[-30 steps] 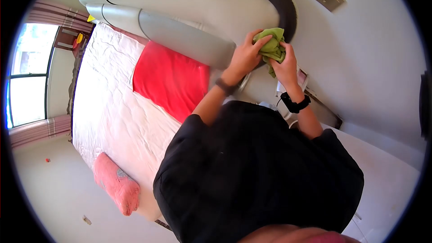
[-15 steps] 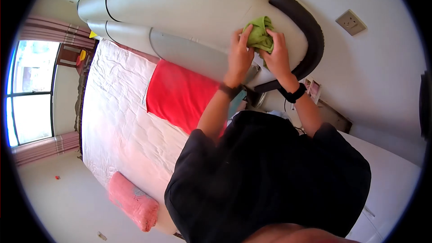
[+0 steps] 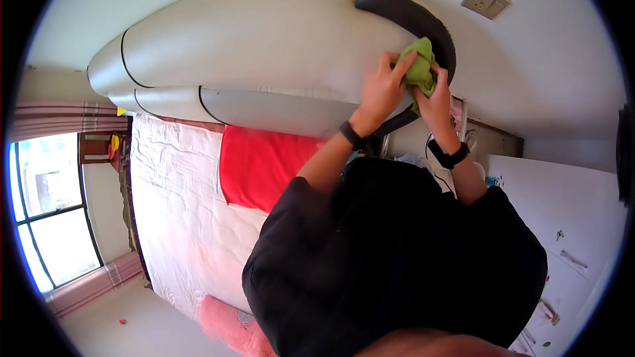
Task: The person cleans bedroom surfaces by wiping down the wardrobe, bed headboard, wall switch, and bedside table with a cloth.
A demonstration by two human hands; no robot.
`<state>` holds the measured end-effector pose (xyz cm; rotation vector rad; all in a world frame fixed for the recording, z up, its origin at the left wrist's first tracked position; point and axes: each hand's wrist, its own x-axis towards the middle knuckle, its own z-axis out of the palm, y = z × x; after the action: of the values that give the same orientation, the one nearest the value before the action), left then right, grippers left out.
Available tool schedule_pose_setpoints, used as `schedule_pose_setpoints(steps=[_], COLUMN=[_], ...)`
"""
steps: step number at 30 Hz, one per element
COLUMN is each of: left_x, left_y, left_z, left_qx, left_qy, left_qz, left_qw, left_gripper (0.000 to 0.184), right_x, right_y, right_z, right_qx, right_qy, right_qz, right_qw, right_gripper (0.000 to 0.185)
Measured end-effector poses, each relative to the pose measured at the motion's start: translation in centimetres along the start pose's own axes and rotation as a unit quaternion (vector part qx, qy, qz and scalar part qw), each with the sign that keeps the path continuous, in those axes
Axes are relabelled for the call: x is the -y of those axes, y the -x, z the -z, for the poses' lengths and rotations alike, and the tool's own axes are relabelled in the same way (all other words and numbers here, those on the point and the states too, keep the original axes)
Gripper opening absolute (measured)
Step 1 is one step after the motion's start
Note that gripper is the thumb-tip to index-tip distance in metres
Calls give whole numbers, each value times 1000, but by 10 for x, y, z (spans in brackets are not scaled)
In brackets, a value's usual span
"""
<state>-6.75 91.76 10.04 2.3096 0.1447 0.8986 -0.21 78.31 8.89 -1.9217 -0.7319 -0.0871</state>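
Observation:
A bunched green cloth (image 3: pixel 419 69) is gripped between both my hands at the right end of the padded headboard (image 3: pixel 264 33). My left hand (image 3: pixel 385 89) has its fingers closed on the cloth's left side. On the lower right side, my right hand (image 3: pixel 435 102) pinches the same cloth. It lies over the dark curved trim (image 3: pixel 417 13) along the headboard's end, or just in front of it; the exact contact is hidden. A dark band circles each of my wrists.
The bed (image 3: pixel 172 185) carries a white quilted cover, a red cloth (image 3: pixel 258 165) and a pink rolled blanket (image 3: pixel 231 327). A wall socket (image 3: pixel 486 0) sits above right. White drawers (image 3: pixel 562 218) stand at the right; a window (image 3: pixel 53 185) is at the left.
Both hands and the green cloth have moved right, from the pale headboard panel to the dark trim. My view has also turned, shifting the bed and the socket within it.

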Motion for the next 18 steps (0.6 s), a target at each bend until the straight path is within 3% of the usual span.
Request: schedule_pose_setpoints(steps=[3, 10, 13, 15, 18], left_x=[4, 24, 39, 48, 59], left_y=[30, 41, 10, -12, -35], left_z=[-4, 31, 64, 83, 103], left_qx=[24, 63, 42, -19, -120], left_qy=[11, 14, -21, -42, -62], left_qz=[-9, 37, 45, 40, 68], left_qw=[1000, 997, 998, 998, 988], left_gripper=[62, 65, 69, 72, 63], right_x=[-9, 2, 36, 60, 81], right_y=[35, 36, -4, -35, -67], right_z=[-6, -32, -50, -65, -91], right_qx=[19, 57, 59, 47, 60], right_qy=[13, 4, 28, 41, 29], right_qz=[-55, -7, 43, 107, 129], right_qw=[998, 998, 997, 992, 989], right_gripper=[52, 53, 55, 56, 56])
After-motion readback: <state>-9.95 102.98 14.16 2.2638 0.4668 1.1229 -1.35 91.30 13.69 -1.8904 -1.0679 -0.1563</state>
